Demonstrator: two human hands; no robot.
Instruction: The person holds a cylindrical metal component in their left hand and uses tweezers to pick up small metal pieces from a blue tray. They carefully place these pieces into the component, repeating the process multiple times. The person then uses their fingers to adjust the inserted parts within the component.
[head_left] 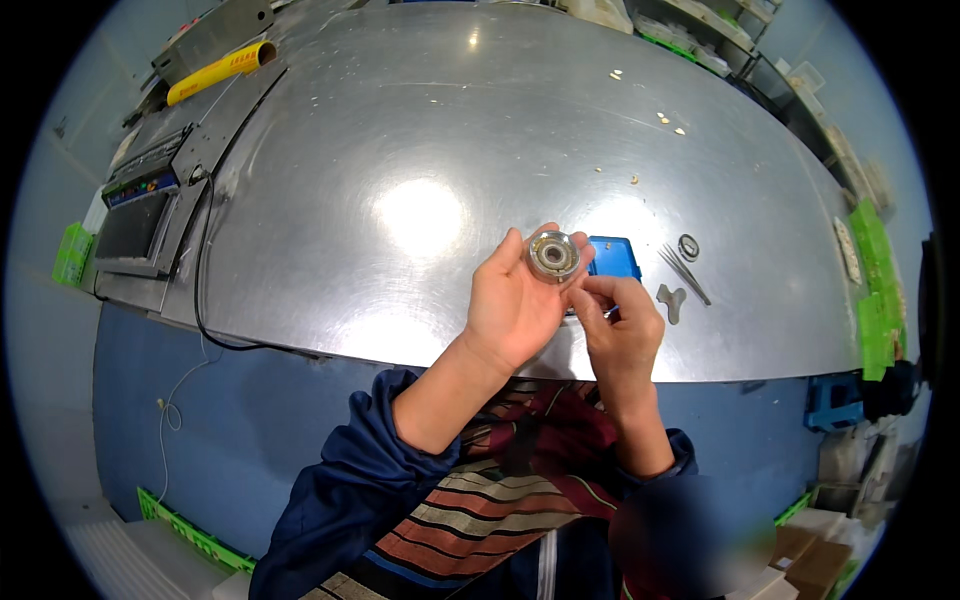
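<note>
My left hand (513,305) is palm up, fingers stretched away from me. Across its fingers it holds a round, shiny, bearing-like part (553,257) with a hole in the middle and a clear or polished rim. Beside it my right hand (625,325) is pinched, thumb against forefinger, close to the left hand's edge; whatever lies between the fingertips is too small to make out. Partly hidden behind both hands is an open blue box (614,257). Right of it lie tweezers (686,273), a dark-and-silver ring (688,247) and a flat grey lobed metal piece (672,303).
I stand at a large steel table (330,230). A boxy device with a dark screen (135,232) stands at the left, a black cable (202,270) running from it. A yellow tube (222,72) lies at the far left. Small pale scraps (663,118) dot the far right; green crates (878,300) line the right edge.
</note>
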